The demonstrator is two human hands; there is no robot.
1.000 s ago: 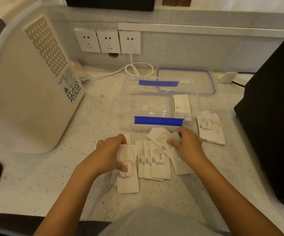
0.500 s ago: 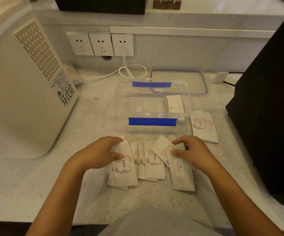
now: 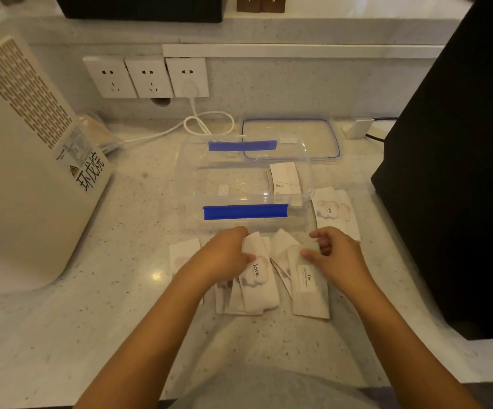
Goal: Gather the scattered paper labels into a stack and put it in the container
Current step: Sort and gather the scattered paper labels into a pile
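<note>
Several white paper labels [image 3: 257,281] printed "love" lie overlapped on the counter in front of a clear plastic container [image 3: 246,212] with blue clips. My left hand [image 3: 227,255] pinches the top of that bunch. My right hand [image 3: 332,255] rests on another label [image 3: 310,290] to the right, its fingers loosely curled. One label [image 3: 183,253] lies alone at the left. Two more labels [image 3: 335,209] sit right of the container. A small stack of labels [image 3: 285,178] stands inside the container at its right end.
The container's lid [image 3: 291,138] lies behind it. A large white appliance [image 3: 29,160] fills the left side and a black box [image 3: 457,172] the right. Wall sockets [image 3: 147,76] and a white cable [image 3: 203,125] are at the back.
My left hand has slid its bunch of labels to the right onto the middle ones, leaving one label behind at the left. My right hand's fingers have loosened over the right label.
</note>
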